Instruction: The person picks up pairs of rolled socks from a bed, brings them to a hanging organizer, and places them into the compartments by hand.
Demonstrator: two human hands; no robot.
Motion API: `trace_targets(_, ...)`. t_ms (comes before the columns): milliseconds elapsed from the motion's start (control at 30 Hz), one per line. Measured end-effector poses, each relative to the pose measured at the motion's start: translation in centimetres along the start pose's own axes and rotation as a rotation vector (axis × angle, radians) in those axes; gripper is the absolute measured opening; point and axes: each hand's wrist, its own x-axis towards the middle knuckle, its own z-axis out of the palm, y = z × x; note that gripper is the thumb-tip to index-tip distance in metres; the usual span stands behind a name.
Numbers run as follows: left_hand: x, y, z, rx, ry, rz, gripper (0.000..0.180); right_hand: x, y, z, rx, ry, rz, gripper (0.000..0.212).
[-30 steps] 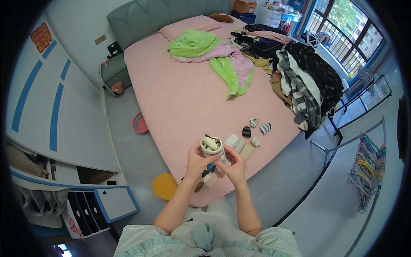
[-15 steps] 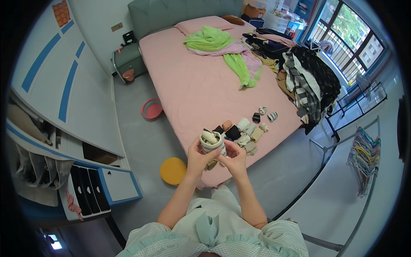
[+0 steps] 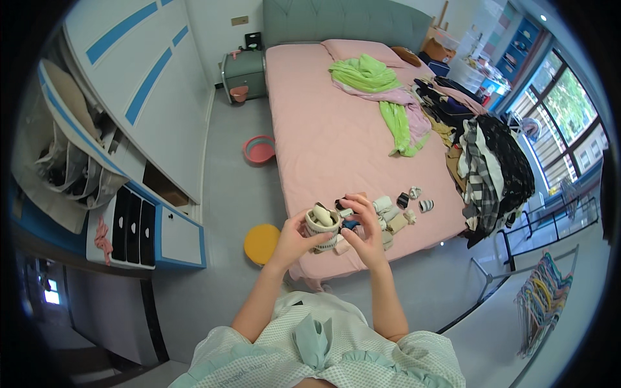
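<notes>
My left hand (image 3: 294,240) is wrapped round a white, cup-shaped holder (image 3: 323,239) with dark markings on its side. Cream and dark rolled cloth (image 3: 321,216) pokes out of its top; whether the holder is stiff or cloth I cannot tell. Just to its right, my right hand (image 3: 366,236) is raised with fingers curved and apart, its thumb near the holder's side. Beyond and partly behind both hands, several rolled socks (image 3: 396,224) in white, beige and black lie on the pink bed. A black roll (image 3: 402,200) and a striped grey one (image 3: 426,205) sit a little apart.
The pink bed (image 3: 336,129) bears a green and pink cloth (image 3: 365,72) and a large clothes pile (image 3: 495,155) at its right edge. A yellow round stool (image 3: 262,244) and a red basin (image 3: 260,149) stand left of it. Hangers (image 3: 544,297) hang on a rack at right.
My right hand has come off the holder and opened upward beside it, while my left hand keeps hold. The view has turned left, so the room appears shifted to the right.
</notes>
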Motion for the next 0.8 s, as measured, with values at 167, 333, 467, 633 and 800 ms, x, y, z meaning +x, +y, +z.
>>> trace_targets(167, -1.2, 0.0, 2.3, 0.12, -0.021, -0.003, 0.046, 0.7, -1.1, -1.4, -0.351, -0.231, -0.303, 0.024)
trace_targets(333, -2.3, -0.5, 3.7, 0.216, 0.112, 0.048, 0.05, 0.8, -0.6, -2.4, -0.392, -0.343, -0.442, 0.014)
trace_targets(467, -3.4, -0.5, 4.4, 0.216, 0.194, 0.024, 0.046, 1.4, -0.9, -2.7, -0.401, -0.441, -0.494, 0.011)
trace_targets(633, -4.3, -0.9, 4.6, 0.269, 0.275, 0.019, 0.042, 2.0, -0.7, -2.2, -0.334, -0.699, -0.478, 0.013)
trace_targets(800, -5.7, -1.5, 3.4, 0.167, 0.341, -0.022, 0.039, 1.5, 0.4, 0.0, -0.37, -0.793, -0.359, 0.019)
